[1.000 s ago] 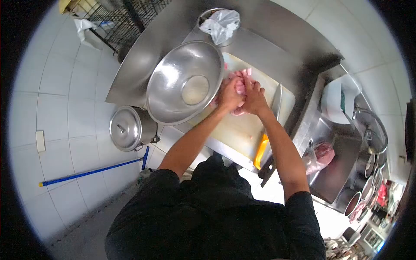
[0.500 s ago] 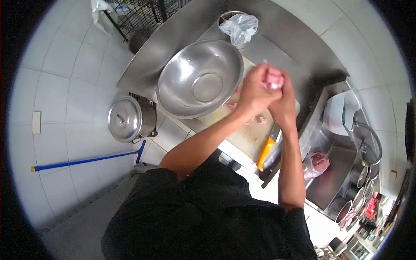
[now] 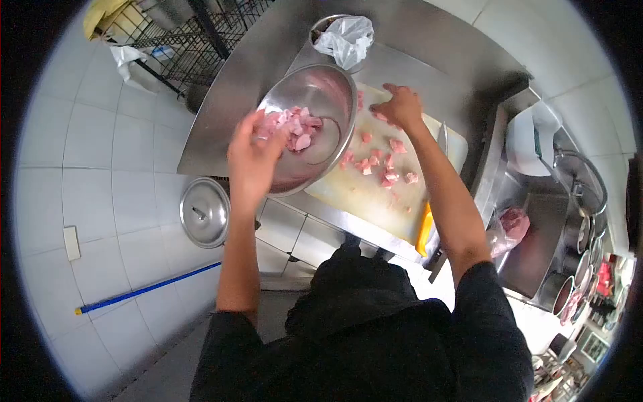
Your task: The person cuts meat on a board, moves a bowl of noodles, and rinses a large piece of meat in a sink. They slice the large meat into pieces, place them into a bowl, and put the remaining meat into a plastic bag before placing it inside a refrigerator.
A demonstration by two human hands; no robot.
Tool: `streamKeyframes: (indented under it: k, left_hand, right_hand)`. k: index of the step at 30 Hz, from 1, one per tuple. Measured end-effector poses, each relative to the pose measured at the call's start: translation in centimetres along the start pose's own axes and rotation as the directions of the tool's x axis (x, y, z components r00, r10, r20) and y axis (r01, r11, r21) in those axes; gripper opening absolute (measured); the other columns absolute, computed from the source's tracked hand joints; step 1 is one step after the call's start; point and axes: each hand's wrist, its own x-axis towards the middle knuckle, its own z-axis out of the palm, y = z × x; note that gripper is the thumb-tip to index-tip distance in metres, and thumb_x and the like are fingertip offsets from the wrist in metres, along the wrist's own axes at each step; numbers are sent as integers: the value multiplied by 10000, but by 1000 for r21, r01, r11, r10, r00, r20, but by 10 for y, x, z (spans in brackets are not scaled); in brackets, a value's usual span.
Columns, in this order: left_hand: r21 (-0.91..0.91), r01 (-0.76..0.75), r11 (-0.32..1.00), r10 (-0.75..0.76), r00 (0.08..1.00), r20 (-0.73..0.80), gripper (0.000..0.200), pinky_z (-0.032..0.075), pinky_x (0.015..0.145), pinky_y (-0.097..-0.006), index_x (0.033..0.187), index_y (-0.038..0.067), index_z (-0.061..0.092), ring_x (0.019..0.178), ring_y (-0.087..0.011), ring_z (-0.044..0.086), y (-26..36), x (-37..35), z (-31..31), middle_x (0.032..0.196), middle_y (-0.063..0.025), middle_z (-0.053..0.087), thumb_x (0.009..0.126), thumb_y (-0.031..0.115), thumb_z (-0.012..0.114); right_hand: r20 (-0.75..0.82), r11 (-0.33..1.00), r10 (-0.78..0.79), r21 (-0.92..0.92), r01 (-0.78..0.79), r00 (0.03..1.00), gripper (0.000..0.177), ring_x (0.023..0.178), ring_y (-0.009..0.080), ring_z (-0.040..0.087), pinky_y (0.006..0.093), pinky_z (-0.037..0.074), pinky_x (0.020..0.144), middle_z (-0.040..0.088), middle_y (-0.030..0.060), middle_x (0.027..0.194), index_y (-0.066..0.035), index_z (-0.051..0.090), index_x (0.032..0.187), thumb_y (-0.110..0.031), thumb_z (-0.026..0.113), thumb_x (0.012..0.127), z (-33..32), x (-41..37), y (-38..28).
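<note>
Many meat pieces point(image 3: 300, 128) lie inside the steel bowl point(image 3: 340, 110).

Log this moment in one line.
left hand at cut meat in steel bowl | right hand over cutting board, fingers spread | scattered meat pieces on board | yellow-handled knife along board's right side

Item: wide, round, silver metal bowl point(image 3: 341, 97), open side up. Item: pale-pink raw meat chunks point(image 3: 303, 134), loosely heaped inside the bowl. Item: small pink raw meat pieces point(image 3: 390, 175), scattered singly and in clusters over an off-white rectangular cutting board point(image 3: 355, 197) beside it.
</note>
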Motion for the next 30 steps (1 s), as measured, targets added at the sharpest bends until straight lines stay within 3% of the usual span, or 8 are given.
streamKeyframes:
  k: [2, 3, 4, 5, 8, 14, 26, 30]
  left_hand:
    - [-465, 110, 878, 0, 973, 229, 242, 543, 808, -304, 1118, 37, 634, 948, -143, 642, 19, -52, 16, 1089, -78, 652, 890, 78, 706]
    - [-361, 19, 932, 130, 915, 383, 286, 550, 765, -293, 1167, 52, 631, 916, -133, 641, 27, -71, 27, 1101, -82, 636, 894, 86, 709]
    - [-288, 389, 875, -135, 767, 627, 377, 546, 807, -308, 1218, 61, 622, 1015, -159, 627, 32, -91, 46, 1189, -122, 612, 872, 150, 742]
    - [-193, 380, 905, -155, 713, 683, 502, 516, 925, -378, 1248, 25, 605, 1151, -272, 592, 28, -99, 68, 1276, -192, 574, 835, 254, 776]
    - [50, 169, 984, -174, 899, 403, 855, 292, 1145, -481, 1415, -39, 381, 1350, -440, 390, -57, -121, 156, 1415, -266, 445, 765, 324, 802]
    - [-5, 145, 989, -142, 972, 189, 1065, 296, 1109, -499, 1475, -30, 283, 1315, -408, 360, -72, -73, 225, 1380, -271, 439, 641, 274, 873]
    - [124, -15, 992, -13, 976, 217, 534, 406, 982, -483, 964, 5, 622, 1146, -386, 461, -24, -60, 277, 1184, -201, 441, 573, 245, 897]
    - [132, -25, 991, -9, 967, 253, 354, 461, 911, -453, 762, 5, 668, 1032, -369, 552, -27, -47, 288, 1064, -187, 542, 592, 237, 875]
  right_hand:
    - [13, 966, -56, -251, 57, 998, 775, 1277, 331, 517, 574, 382, 1037, 583, 167, 1342, -122, 600, 1325, -536, 798, 700, 26, 4, 13]
    - [-41, 944, -103, -320, 85, 994, 738, 1285, 336, 504, 606, 373, 1019, 578, 145, 1346, -140, 612, 1308, -539, 782, 711, 42, 3, 8]
    - [-50, 930, -155, -346, 128, 987, 685, 1284, 345, 495, 627, 371, 1000, 575, 129, 1337, -154, 627, 1279, -526, 771, 722, 55, 6, 7]
    - [-58, 912, -205, -372, 170, 977, 632, 1283, 355, 486, 648, 369, 980, 573, 112, 1328, -168, 643, 1250, -513, 759, 733, 68, 9, 6]
    - [32, 893, -298, -344, 291, 954, 436, 1248, 387, 474, 659, 385, 928, 579, 89, 1243, -188, 694, 1121, -425, 730, 758, 89, 35, 14]
    - [151, 914, -89, -381, 141, 984, 230, 1115, 382, 507, 613, 424, 874, 592, 79, 1126, -195, 738, 951, -313, 682, 762, 49, -11, 35]
    - [-307, 979, -37, -201, -27, 951, 401, 1168, 427, 509, 530, 491, 914, 478, 149, 1376, -213, 699, 1098, -222, 746, 699, 35, -113, 73]
    - [-344, 998, -47, -56, 30, 938, 296, 957, 378, 631, 458, 545, 801, 573, 150, 1183, -113, 683, 990, -201, 744, 714, 32, -82, 99]
